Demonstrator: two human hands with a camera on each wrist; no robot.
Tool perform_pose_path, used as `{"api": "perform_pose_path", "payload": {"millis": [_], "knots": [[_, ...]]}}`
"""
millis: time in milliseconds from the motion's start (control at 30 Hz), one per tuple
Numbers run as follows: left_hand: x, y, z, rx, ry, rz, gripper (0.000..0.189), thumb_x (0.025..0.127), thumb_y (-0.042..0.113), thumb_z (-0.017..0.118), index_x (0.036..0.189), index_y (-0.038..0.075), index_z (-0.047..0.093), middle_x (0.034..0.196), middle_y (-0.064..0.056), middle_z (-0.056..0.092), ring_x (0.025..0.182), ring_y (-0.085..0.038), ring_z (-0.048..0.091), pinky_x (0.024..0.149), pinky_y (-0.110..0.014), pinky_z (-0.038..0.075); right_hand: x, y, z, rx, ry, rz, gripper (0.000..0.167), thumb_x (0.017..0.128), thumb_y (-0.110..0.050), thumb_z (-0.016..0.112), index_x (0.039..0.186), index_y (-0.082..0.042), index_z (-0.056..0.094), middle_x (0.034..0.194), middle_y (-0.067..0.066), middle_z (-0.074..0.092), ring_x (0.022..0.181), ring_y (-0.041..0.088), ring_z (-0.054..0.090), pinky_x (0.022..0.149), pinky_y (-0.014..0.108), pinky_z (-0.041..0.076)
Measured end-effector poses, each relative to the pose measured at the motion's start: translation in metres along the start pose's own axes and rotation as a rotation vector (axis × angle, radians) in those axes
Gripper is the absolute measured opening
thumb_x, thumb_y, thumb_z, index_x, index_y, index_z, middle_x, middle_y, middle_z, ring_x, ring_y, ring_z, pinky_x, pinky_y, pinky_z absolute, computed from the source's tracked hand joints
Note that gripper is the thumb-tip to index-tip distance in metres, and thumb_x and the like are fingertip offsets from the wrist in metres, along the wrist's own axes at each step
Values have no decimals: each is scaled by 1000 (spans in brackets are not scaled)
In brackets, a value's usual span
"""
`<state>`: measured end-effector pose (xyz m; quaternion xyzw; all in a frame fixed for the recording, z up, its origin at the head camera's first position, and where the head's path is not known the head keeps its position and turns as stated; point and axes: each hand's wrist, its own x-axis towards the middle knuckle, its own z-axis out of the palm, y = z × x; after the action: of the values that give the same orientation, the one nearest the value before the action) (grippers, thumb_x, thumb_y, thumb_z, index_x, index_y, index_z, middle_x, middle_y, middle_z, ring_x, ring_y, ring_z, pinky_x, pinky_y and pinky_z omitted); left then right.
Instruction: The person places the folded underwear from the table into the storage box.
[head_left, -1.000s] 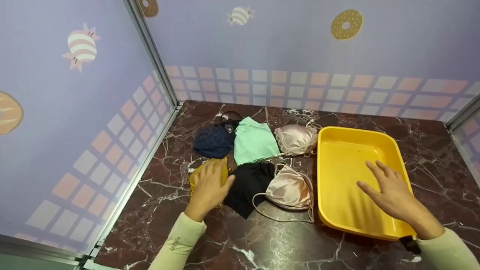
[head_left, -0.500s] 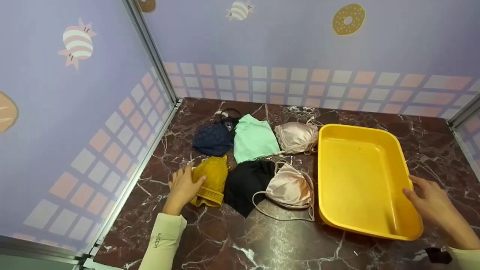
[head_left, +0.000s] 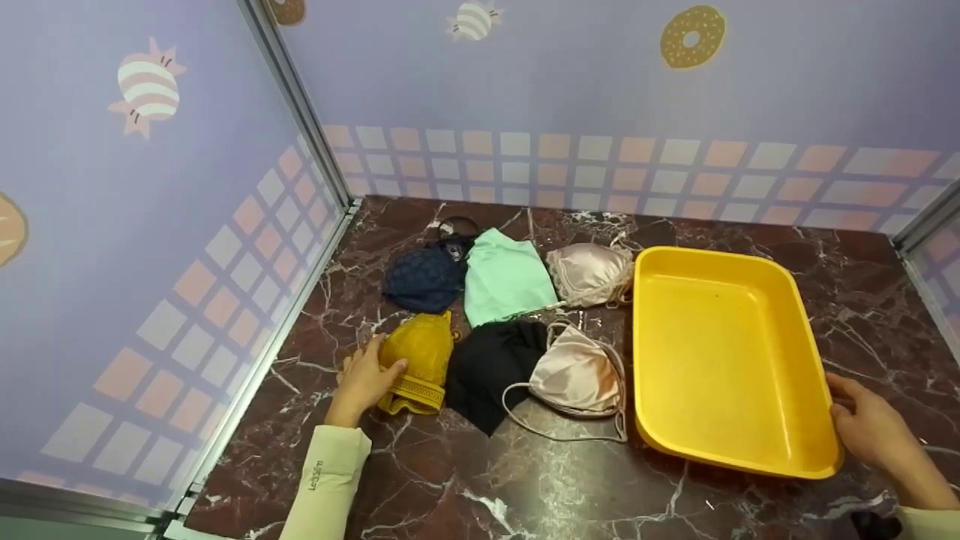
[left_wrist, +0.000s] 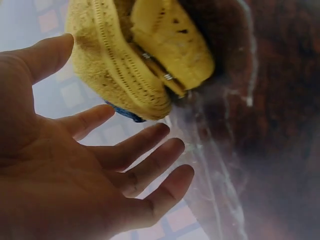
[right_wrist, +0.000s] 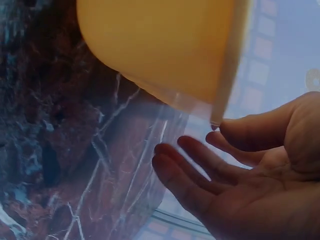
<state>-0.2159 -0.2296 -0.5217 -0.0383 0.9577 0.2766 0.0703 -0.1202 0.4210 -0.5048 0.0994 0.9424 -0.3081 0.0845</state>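
A folded mustard-yellow bra [head_left: 418, 352] lies at the front left of a group of garments. My left hand [head_left: 364, 381] is at its left side, thumb toward the bra; in the left wrist view its fingers [left_wrist: 150, 160] are spread and loosely bent. A shallow yellow plastic tray [head_left: 720, 360] stands to the right of the garments. At the tray's outer right side is my right hand [head_left: 870, 424]. In the right wrist view its thumb [right_wrist: 250, 132] meets the tray's rim, while the other fingers hang relaxed below.
Beside the mustard bra lie a black garment [head_left: 491, 371] and a pink satin bra [head_left: 577, 375] with loose straps. Behind are a navy bra [head_left: 424, 277], a mint-green garment [head_left: 506, 277] and a pale pink lace-edged bra [head_left: 590, 274]. Patterned walls [head_left: 525, 82] enclose the marbled table [head_left: 450, 480].
My left hand has moved off the top of the mustard bra to its left side. My right hand has gone from above the tray to its outer right side, then slightly nearer.
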Motion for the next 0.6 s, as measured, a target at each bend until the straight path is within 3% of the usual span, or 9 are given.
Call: {"api": "perform_pose_path", "payload": {"millis": [267, 500, 600], "knots": [[7, -3, 4, -38, 0, 19, 71, 91, 38, 60, 147, 8, 30, 139, -32, 36, 125, -51, 29, 97, -66, 24, -3, 3, 5, -3, 75, -55, 50, 96, 1, 38, 141, 14, 22, 121, 40, 42, 100, 50, 50, 74, 56, 46], [17, -3, 6, -66, -1, -2, 71, 87, 33, 65, 146, 9, 32, 139, -35, 34, 123, -53, 28, 97, -67, 21, -5, 3, 4, 46, 43, -45, 52, 97, -1, 35, 144, 11, 18, 119, 39, 43, 88, 38, 56, 58, 33, 47], [21, -4, 7, -64, -15, -39, 69, 87, 32, 63, 145, 11, 32, 139, -33, 34, 123, -53, 28, 98, -67, 18, -5, 4, 2, 39, 11, -61, 52, 98, -4, 35, 145, 10, 17, 120, 40, 42, 85, 35, 56, 56, 31, 46]]}}
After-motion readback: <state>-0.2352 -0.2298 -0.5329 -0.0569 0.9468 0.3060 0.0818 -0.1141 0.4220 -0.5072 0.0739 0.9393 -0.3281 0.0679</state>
